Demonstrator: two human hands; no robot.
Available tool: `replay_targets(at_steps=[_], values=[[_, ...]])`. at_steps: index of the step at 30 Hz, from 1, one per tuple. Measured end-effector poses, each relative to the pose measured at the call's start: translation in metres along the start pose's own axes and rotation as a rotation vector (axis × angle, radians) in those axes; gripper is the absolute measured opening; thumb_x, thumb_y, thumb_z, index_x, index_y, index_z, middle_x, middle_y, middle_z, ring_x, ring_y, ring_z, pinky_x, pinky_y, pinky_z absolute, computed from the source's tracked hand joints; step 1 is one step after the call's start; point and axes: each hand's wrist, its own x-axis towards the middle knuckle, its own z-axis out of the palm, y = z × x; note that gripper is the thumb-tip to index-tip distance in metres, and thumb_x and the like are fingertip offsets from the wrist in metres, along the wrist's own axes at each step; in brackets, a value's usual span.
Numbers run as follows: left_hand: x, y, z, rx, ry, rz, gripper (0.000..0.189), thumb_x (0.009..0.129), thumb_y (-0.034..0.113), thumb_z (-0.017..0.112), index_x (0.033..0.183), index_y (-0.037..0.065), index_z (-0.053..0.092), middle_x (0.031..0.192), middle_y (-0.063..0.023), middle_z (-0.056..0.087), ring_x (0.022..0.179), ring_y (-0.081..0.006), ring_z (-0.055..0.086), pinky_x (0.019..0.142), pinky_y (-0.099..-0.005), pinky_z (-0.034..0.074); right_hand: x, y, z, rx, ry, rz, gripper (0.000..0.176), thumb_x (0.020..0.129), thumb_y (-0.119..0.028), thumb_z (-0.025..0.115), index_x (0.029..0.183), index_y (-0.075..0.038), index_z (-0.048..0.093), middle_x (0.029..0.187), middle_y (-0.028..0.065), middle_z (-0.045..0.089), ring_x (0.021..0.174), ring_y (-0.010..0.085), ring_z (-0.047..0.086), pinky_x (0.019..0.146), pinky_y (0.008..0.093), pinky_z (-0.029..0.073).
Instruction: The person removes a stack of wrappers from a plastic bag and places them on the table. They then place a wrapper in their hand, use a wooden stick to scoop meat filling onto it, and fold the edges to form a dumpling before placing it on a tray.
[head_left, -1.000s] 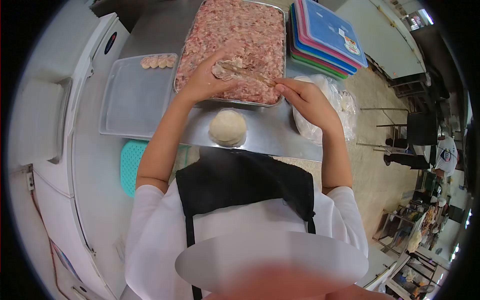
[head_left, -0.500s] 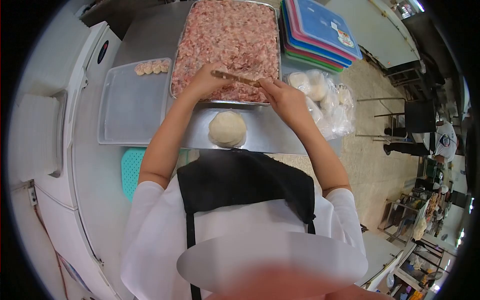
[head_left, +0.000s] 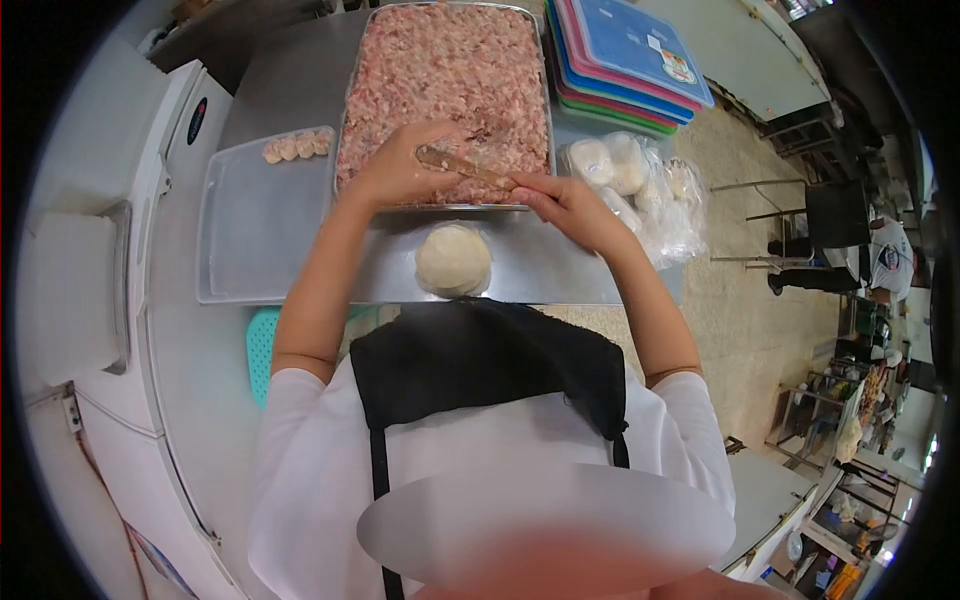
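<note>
My right hand (head_left: 572,208) grips one end of a flat wooden spatula (head_left: 465,168), thumb and fingers closed round it. The spatula's other end, smeared with filling, reaches to my left hand (head_left: 408,165). That hand is cupped with curled fingers above the near part of a metal tray (head_left: 440,206) full of minced meat filling (head_left: 440,80). What lies in its palm is hidden. Between my forearms, a round pale stack of dough wrappers (head_left: 453,260) sits on the steel table near its front edge.
Left stands a clear plastic tray (head_left: 262,235) with a short row of dumplings (head_left: 297,147). On the right are plastic bags of dough wrappers (head_left: 635,185) and stacked colored lids (head_left: 630,60). A white fridge (head_left: 170,150) borders the left. Another person (head_left: 885,260) is far right.
The spatula has tilted, and my right hand has shifted slightly down and to the right. My left hand stays cupped at the spatula's end. The whole view has shifted a little.
</note>
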Motion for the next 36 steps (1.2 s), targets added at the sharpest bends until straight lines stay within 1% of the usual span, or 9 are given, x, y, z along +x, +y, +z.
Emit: replay_targets(at_steps=[5, 8, 11, 14, 19, 23, 27, 29, 36], values=[[0.006, -0.032, 0.013, -0.079, 0.144, -0.266, 0.028, 0.076, 0.018, 0.075, 0.094, 0.002, 0.06, 0.085, -0.0045, 0.061, 0.082, -0.0123, 0.056, 0.076, -0.0296, 0.046, 0.01, 0.005, -0.012, -0.463, 0.251, -0.187, 0.027, 0.09, -0.028, 0.061, 0.112, -0.013, 0.067, 0.086, 0.0132, 0.066, 0.08, 0.0329, 0.064, 0.07, 0.0419, 0.05], [0.007, -0.053, 0.015, -0.097, 0.096, -0.264, 0.038, 0.074, 0.02, 0.078, 0.101, -0.001, 0.062, 0.096, -0.0107, 0.065, 0.084, -0.0168, 0.061, 0.077, -0.0308, 0.05, 0.011, 0.006, 0.013, -0.515, 0.326, -0.263, 0.026, 0.091, -0.03, 0.059, 0.112, -0.015, 0.066, 0.087, 0.0125, 0.065, 0.08, 0.0314, 0.064, 0.069, 0.0415, 0.05], [0.0, -0.056, 0.021, 0.078, 0.165, -0.355, 0.045, 0.075, 0.021, 0.079, 0.112, 0.002, 0.061, 0.099, -0.0096, 0.065, 0.082, -0.0179, 0.062, 0.074, -0.0304, 0.051, 0.028, 0.046, -0.001, -0.788, 0.11, 0.086, 0.028, 0.093, -0.034, 0.055, 0.111, -0.016, 0.066, 0.089, 0.0127, 0.066, 0.083, 0.0333, 0.064, 0.071, 0.0426, 0.05], [-0.017, -0.012, 0.005, -0.32, 0.077, -0.321, 0.048, 0.076, 0.022, 0.078, 0.118, 0.005, 0.06, 0.101, -0.0092, 0.065, 0.086, -0.0199, 0.062, 0.078, -0.0309, 0.05, 0.014, 0.044, -0.027, -0.573, 0.156, 0.079, 0.029, 0.095, -0.034, 0.051, 0.113, -0.017, 0.068, 0.096, 0.0143, 0.068, 0.086, 0.0335, 0.065, 0.073, 0.0405, 0.05], [-0.02, 0.022, -0.003, -0.084, 0.12, -0.119, 0.043, 0.076, 0.023, 0.078, 0.111, 0.005, 0.062, 0.104, -0.0113, 0.065, 0.095, -0.0189, 0.061, 0.087, -0.0319, 0.047, -0.01, -0.01, -0.039, 0.032, 0.078, -0.026, 0.031, 0.093, -0.031, 0.058, 0.114, -0.009, 0.067, 0.1, 0.0176, 0.068, 0.088, 0.0306, 0.067, 0.078, 0.0354, 0.05], [-0.015, 0.011, -0.003, 0.162, 0.11, -0.012, 0.045, 0.074, 0.024, 0.079, 0.109, 0.002, 0.062, 0.104, -0.0128, 0.065, 0.096, -0.0194, 0.061, 0.087, -0.0318, 0.047, 0.005, -0.001, -0.016, -0.116, 0.034, -0.246, 0.03, 0.093, -0.029, 0.06, 0.112, -0.006, 0.066, 0.098, 0.0171, 0.068, 0.088, 0.0287, 0.067, 0.076, 0.0345, 0.05], [-0.019, 0.004, -0.002, 0.118, 0.2, -0.074, 0.049, 0.073, 0.027, 0.08, 0.109, -0.001, 0.061, 0.103, -0.0149, 0.065, 0.097, -0.023, 0.062, 0.088, -0.0328, 0.047, -0.006, -0.039, -0.04, -0.423, 0.177, -0.218, 0.029, 0.092, -0.028, 0.059, 0.111, -0.008, 0.066, 0.099, 0.0165, 0.067, 0.088, 0.0345, 0.064, 0.075, 0.0386, 0.05], [-0.014, 0.02, -0.014, 0.084, 0.086, -0.155, 0.049, 0.074, 0.028, 0.079, 0.109, -0.001, 0.062, 0.102, -0.0156, 0.065, 0.097, -0.0238, 0.062, 0.088, -0.0338, 0.046, 0.007, -0.022, -0.033, -0.404, 0.17, -0.293, 0.028, 0.091, -0.028, 0.059, 0.111, -0.009, 0.066, 0.097, 0.016, 0.067, 0.086, 0.0344, 0.064, 0.073, 0.0392, 0.05], [-0.022, 0.004, -0.017, 0.09, 0.212, -0.077, 0.048, 0.073, 0.029, 0.08, 0.109, 0.001, 0.063, 0.099, -0.0154, 0.066, 0.093, -0.0231, 0.061, 0.086, -0.0351, 0.047, 0.01, -0.041, -0.035, -0.367, 0.144, -0.273, 0.029, 0.092, -0.024, 0.058, 0.113, -0.005, 0.065, 0.101, 0.0163, 0.067, 0.088, 0.0343, 0.064, 0.076, 0.0364, 0.05]])
